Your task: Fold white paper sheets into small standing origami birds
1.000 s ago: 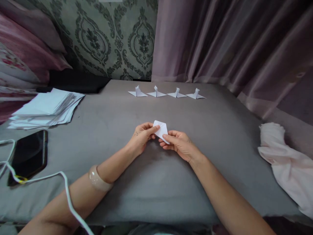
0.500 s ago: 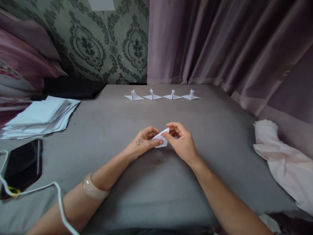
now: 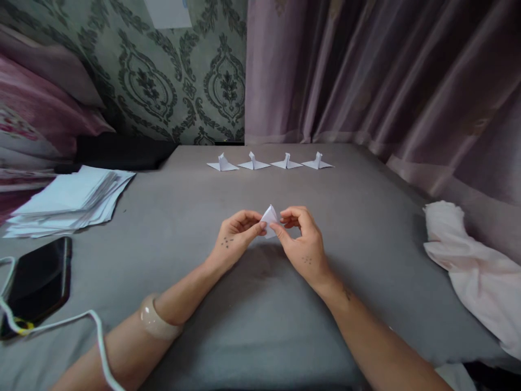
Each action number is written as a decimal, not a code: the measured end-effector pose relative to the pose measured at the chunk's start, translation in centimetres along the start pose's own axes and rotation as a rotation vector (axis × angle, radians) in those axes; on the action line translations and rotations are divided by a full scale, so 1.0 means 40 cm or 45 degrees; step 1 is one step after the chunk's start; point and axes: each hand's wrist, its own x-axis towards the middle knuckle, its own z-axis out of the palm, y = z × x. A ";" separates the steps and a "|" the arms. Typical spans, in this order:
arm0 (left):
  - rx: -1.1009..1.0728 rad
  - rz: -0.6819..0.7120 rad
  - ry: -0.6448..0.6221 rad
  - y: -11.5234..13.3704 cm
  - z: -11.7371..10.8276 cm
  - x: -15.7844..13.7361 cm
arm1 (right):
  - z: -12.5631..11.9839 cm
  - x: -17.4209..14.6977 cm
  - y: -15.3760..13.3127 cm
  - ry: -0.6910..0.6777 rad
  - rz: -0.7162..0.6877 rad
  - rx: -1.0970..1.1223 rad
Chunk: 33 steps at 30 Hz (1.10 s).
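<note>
A small piece of folded white paper, its point upward, is held between my two hands just above the grey surface. My left hand pinches its left edge between thumb and fingers. On the right side, my right hand has its thumb pressed against the lower right of the paper, with the fingers curled behind. Farther back stand several folded white paper figures in a row, among them a left one and a right one, each with flat side points and an upright middle.
At the left lie a stack of white paper sheets and a black phone. A white cord crosses my left forearm. Pale pink cloth is bunched at the right. A curtain hangs behind the grey sheet.
The folded paper has been turned from slanting to point up, showing a different face. My right fingers have shifted down its right side, and the view has tilted slightly upward.
</note>
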 end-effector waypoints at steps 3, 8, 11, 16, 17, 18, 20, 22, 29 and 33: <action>-0.088 0.074 -0.017 -0.003 0.005 -0.002 | 0.002 -0.003 -0.004 -0.021 0.053 0.003; -0.061 0.182 -0.008 -0.009 0.009 -0.006 | 0.004 -0.004 -0.011 -0.042 0.051 0.016; -0.006 0.198 -0.001 -0.006 0.011 -0.010 | 0.003 -0.005 -0.016 -0.055 0.025 0.018; -0.032 0.266 -0.011 -0.004 0.011 -0.018 | -0.001 -0.007 -0.024 -0.047 -0.017 0.016; -0.030 0.280 -0.009 -0.004 0.011 -0.019 | -0.002 -0.007 -0.025 -0.049 -0.033 0.009; -0.025 0.290 -0.006 -0.004 0.012 -0.021 | -0.003 -0.007 -0.027 -0.050 -0.053 0.003; -0.010 0.308 -0.006 -0.005 0.012 -0.024 | -0.004 -0.007 -0.029 -0.059 -0.094 -0.009; 0.000 0.335 -0.020 -0.005 0.013 -0.026 | -0.005 -0.007 -0.032 -0.073 -0.127 -0.019; 0.033 0.379 -0.041 0.001 0.013 -0.027 | -0.007 -0.007 -0.037 -0.124 -0.165 -0.024; 0.076 0.338 -0.020 0.007 0.014 -0.028 | -0.008 -0.006 -0.038 -0.107 -0.172 -0.040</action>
